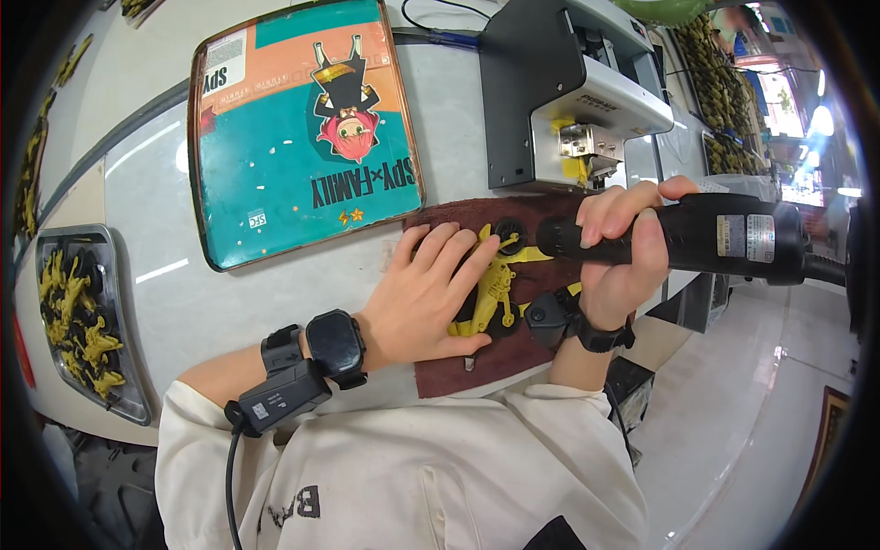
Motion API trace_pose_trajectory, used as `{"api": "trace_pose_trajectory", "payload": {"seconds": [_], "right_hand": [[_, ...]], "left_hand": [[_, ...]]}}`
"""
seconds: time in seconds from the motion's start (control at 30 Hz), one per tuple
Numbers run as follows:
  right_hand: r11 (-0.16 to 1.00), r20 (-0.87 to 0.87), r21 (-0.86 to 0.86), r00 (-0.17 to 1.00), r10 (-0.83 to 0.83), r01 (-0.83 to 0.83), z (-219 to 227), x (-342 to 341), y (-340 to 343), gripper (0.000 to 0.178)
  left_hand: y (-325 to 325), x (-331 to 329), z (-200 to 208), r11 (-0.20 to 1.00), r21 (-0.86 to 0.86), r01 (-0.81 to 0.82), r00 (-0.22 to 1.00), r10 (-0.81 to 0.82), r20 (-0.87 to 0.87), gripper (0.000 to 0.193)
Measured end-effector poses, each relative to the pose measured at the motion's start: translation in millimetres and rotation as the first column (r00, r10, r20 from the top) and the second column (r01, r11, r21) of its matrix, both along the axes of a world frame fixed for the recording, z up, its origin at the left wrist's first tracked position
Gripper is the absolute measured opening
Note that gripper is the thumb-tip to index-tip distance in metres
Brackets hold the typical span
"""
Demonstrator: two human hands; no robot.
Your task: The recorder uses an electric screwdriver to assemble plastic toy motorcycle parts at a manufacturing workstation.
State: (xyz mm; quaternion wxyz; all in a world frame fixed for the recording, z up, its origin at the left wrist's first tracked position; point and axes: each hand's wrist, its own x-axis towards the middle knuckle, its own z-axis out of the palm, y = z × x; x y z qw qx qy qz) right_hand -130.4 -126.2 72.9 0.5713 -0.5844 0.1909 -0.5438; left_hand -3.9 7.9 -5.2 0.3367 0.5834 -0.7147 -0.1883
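Note:
A yellow toy race car [496,289] with black wheels lies on a brown cloth [440,371]. My left hand [431,284] rests over its left side, the index fingertip at the far end by a wheel and the thumb at the near end, keeping hold of it. Part of the car is hidden under that hand. Wrapped in the fingers of my right hand [628,247] is a black cylindrical corded power tool [701,236]. Its blunt nose points left, close to the car's far wheel. Whether the nose touches the car I cannot tell.
A teal and orange tray [275,183] with a cartoon figure lies at the far left. Behind the cloth stands a grey and white machine [573,101]. At the left edge, a metal tray [136,367] holds several yellow-and-black toy parts. More such parts [733,101] lie at the far right.

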Motion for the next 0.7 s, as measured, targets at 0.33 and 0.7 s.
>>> {"api": "trace_pose_trajectory", "payload": {"seconds": [0.33, 0.7], "right_hand": [[0.981, -0.057, -0.142, 0.990, 0.128, -0.135, -2.9, -0.8, 0.9, 0.040], [0.913, 0.023, -0.327, 0.968, -0.251, 0.244, 55.2, 14.3, -41.3, 0.041]], "left_hand": [[-2.1, 2.7, 0.3, 1.000, -0.007, 0.000, 0.999, 0.000, 0.037, 0.090], [-1.0, -1.7, 0.1, 0.999, -0.035, 0.002, 1.000, -0.001, 0.020, 0.091]]}}
